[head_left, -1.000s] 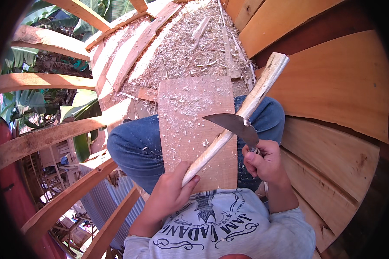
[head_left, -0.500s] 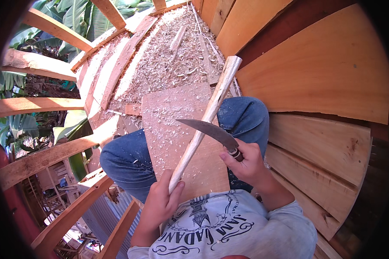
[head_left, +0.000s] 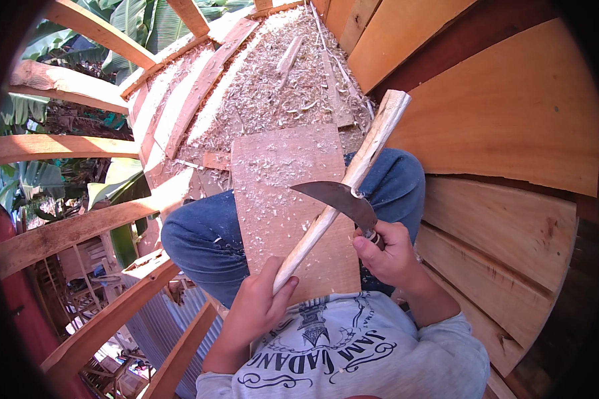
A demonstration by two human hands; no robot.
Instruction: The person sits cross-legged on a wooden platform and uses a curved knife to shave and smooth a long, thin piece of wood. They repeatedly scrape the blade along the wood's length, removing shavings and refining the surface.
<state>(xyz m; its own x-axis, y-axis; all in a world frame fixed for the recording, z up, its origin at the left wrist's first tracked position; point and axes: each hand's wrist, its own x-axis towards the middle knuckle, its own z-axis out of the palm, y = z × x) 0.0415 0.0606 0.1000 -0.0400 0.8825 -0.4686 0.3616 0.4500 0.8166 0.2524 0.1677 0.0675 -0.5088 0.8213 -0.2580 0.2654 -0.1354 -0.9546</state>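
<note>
My left hand [head_left: 263,296] is closed around the near end of a long pale wooden stick [head_left: 374,147], which slants up and away to the right. In my right hand [head_left: 389,256] is the handle of a curved knife [head_left: 333,194] with a dark, broad blade. That blade crosses the stick near its middle, tip pointing left, and a small curl of wood stands at its edge. Beneath them a flat board [head_left: 273,229] rests across my lap between my bent knees, sprinkled with shavings.
Wood shavings [head_left: 259,100] cover the floor ahead, with loose planks [head_left: 206,83] among them. Wooden panels [head_left: 499,113] rise close on the right. To the left run rails [head_left: 66,146], with banana leaves and a corrugated sheet [head_left: 170,326] beyond.
The knife's blade has turned and now lies broader to view, with a wood curl at its edge. The whole scene has shifted slightly right in view.
</note>
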